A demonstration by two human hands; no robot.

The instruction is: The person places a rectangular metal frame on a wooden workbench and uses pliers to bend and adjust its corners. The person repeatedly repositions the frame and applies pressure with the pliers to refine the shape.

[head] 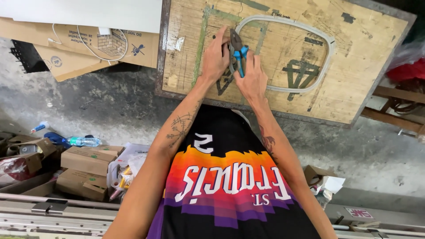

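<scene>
Here my right hand (pixel 253 79) grips blue-handled steel pliers (pixel 237 51) at the grey oval hoop (pixel 330 48). My left hand (pixel 215 59) presses flat on the worn wooden tabletop (pixel 367 53). The hoop remains unfinished, I judge.

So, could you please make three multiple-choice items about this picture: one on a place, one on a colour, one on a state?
1. Where does the grey loop lie?
A. on the wooden board
B. on the concrete floor
C. on a cardboard box

2. What colour are the handles of the pliers?
A. red
B. blue
C. yellow

3. How is the right hand?
A. empty, hanging by the side
B. flat on the floor
C. closed on the pliers

Answers: 1 A, the loop rests flat on the board's top. 2 B, the grips show blue between the hands. 3 C, its fingers wrap the handles, while the left hand presses on the board beside them.
</scene>
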